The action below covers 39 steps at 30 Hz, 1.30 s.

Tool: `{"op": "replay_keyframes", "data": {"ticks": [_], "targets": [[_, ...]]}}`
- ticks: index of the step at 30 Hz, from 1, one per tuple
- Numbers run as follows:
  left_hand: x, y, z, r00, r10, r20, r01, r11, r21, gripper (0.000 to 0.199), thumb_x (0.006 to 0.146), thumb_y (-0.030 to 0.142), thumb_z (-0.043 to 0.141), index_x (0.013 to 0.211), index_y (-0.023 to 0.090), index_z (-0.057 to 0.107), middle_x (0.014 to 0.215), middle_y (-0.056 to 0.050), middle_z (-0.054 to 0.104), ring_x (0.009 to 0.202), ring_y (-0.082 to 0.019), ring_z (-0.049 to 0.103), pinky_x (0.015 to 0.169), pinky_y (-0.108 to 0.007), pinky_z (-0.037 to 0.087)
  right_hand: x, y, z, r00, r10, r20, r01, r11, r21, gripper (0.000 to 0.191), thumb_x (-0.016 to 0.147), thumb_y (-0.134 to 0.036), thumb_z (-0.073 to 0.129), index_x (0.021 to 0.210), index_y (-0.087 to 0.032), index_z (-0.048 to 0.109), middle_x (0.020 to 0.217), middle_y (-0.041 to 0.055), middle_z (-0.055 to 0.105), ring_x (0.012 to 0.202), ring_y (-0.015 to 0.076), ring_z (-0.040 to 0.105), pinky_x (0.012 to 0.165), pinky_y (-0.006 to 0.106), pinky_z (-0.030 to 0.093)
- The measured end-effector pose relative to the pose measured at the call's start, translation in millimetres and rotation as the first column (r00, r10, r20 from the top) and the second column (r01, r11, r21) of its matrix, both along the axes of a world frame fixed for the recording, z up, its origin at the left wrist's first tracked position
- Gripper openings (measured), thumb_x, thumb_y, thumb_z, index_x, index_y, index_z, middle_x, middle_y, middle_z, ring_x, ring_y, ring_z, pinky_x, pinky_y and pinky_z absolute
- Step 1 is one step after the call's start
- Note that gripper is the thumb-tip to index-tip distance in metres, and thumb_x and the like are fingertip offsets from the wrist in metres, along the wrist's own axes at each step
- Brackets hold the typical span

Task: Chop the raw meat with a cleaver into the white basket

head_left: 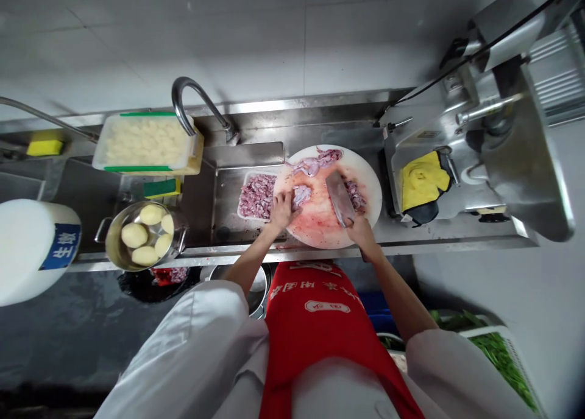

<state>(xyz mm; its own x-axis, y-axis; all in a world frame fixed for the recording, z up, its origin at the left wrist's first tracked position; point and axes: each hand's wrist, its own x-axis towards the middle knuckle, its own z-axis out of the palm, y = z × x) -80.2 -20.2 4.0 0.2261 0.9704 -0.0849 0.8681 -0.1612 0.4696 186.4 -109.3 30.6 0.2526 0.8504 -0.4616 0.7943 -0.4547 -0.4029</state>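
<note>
My right hand is wrapped round the handle of a cleaver, whose wide blade stands over the round white cutting board. Fingers curled, my left hand holds a pale piece of raw meat at the board's left side. To the right of the blade lies a heap of chopped raw meat. A skinned carcass with thin limbs stretches along the back of the board. Beside my left hand, a white tray is filled with chopped meat pieces.
A faucet arches over the sink. On the left are a pot of peeled potatoes, a lidded tub, a sponge and a white barrel. A steel machine with a yellow cloth stands on the right.
</note>
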Motion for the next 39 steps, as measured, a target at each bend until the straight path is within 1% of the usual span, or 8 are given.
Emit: {"op": "replay_keyframes", "data": {"ticks": [3, 9, 16, 20, 22, 29, 35, 39], "targets": [[-3, -29, -17.4, 0.994, 0.112, 0.021, -0.113, 0.99, 0.085, 0.07, 0.08, 0.049, 0.076, 0.136, 0.015, 0.051, 0.131, -0.022, 0.05, 0.12, -0.04, 0.048, 0.101, -0.053, 0.041, -3, -5, 3.7, 0.999, 0.005, 0.05, -0.004, 0.999, -0.036, 0.04, 0.097, -0.03, 0.05, 0.129, -0.007, 0.055, 0.111, 0.0188, 0.072, 0.104, 0.0283, 0.067, 0.078, 0.029, 0.046], [-35, -75, -50.8, 0.869, 0.191, 0.457, -0.253, 0.964, 0.078, 0.027, 0.095, 0.04, 0.06, 0.108, 0.018, 0.066, 0.114, -0.014, 0.06, 0.104, -0.024, 0.06, 0.091, -0.036, 0.049, -30, -3, 24.4, 0.967, 0.143, 0.209, -0.134, 0.989, -0.057, 0.037, 0.103, -0.029, 0.04, 0.13, -0.007, 0.052, 0.105, 0.0204, 0.072, 0.097, 0.0271, 0.07, 0.078, 0.03, 0.046], [-44, -83, -66.8, 0.589, 0.365, 0.721, -0.389, 0.91, -0.143, 0.034, 0.087, 0.048, 0.07, 0.093, 0.016, 0.075, 0.081, -0.006, 0.068, 0.068, -0.015, 0.06, 0.066, -0.027, 0.047, -104, 37, 45.4, 0.872, 0.461, 0.163, -0.458, 0.887, -0.059, 0.036, 0.106, -0.03, 0.033, 0.13, -0.011, 0.053, 0.098, 0.0163, 0.074, 0.089, 0.0254, 0.071, 0.074, 0.03, 0.046], [-47, -82, -71.3, 0.512, 0.408, 0.756, -0.39, 0.895, -0.218, 0.035, 0.083, 0.049, 0.073, 0.092, 0.015, 0.077, 0.077, -0.004, 0.069, 0.06, -0.013, 0.057, 0.058, -0.024, 0.043, -122, 60, 65.0, 0.855, 0.455, 0.248, -0.493, 0.863, 0.115, 0.048, 0.108, -0.038, 0.023, 0.136, -0.007, 0.047, 0.097, 0.019, 0.073, 0.088, 0.0276, 0.07, 0.075, 0.032, 0.045], [-48, -82, -72.3, 0.507, 0.418, 0.754, -0.386, 0.892, -0.235, 0.035, 0.082, 0.049, 0.074, 0.092, 0.015, 0.077, 0.08, -0.005, 0.071, 0.064, -0.013, 0.06, 0.06, -0.024, 0.045, -130, 68, 64.2, 0.868, 0.411, 0.279, -0.463, 0.873, 0.152, 0.05, 0.108, -0.039, 0.021, 0.137, -0.006, 0.046, 0.101, 0.02, 0.072, 0.092, 0.0277, 0.07, 0.077, 0.032, 0.045], [-46, -70, -61.0, 0.617, 0.443, 0.65, -0.372, 0.892, -0.255, 0.026, 0.084, 0.041, 0.068, 0.087, 0.017, 0.079, 0.083, -0.005, 0.075, 0.067, -0.015, 0.064, 0.065, -0.026, 0.05, -128, 67, 21.6, 0.875, 0.469, 0.12, -0.459, 0.883, -0.102, 0.031, 0.104, -0.027, 0.043, 0.126, -0.011, 0.058, 0.113, 0.0189, 0.073, 0.107, 0.0248, 0.069, 0.082, 0.027, 0.046], [-41, -68, -47.0, 0.699, 0.424, 0.576, -0.319, 0.906, -0.279, 0.018, 0.083, 0.03, 0.069, 0.086, 0.016, 0.08, 0.083, -0.005, 0.076, 0.069, -0.017, 0.066, 0.07, -0.028, 0.051, -86, 19, 26.3, 0.869, 0.466, 0.167, -0.435, 0.88, -0.193, 0.033, 0.103, -0.027, 0.041, 0.124, -0.01, 0.061, 0.105, 0.0191, 0.073, 0.1, 0.0286, 0.071, 0.084, 0.033, 0.049], [-36, -76, -44.7, 0.762, 0.348, 0.547, -0.224, 0.933, -0.282, 0.014, 0.082, 0.022, 0.067, 0.083, 0.015, 0.08, 0.082, -0.005, 0.076, 0.07, -0.017, 0.067, 0.071, -0.027, 0.051, -109, 32, 20.6, 0.877, 0.454, 0.155, -0.43, 0.887, -0.167, 0.035, 0.104, -0.026, 0.037, 0.124, -0.009, 0.06, 0.11, 0.0201, 0.072, 0.105, 0.0287, 0.069, 0.085, 0.033, 0.049]]}}
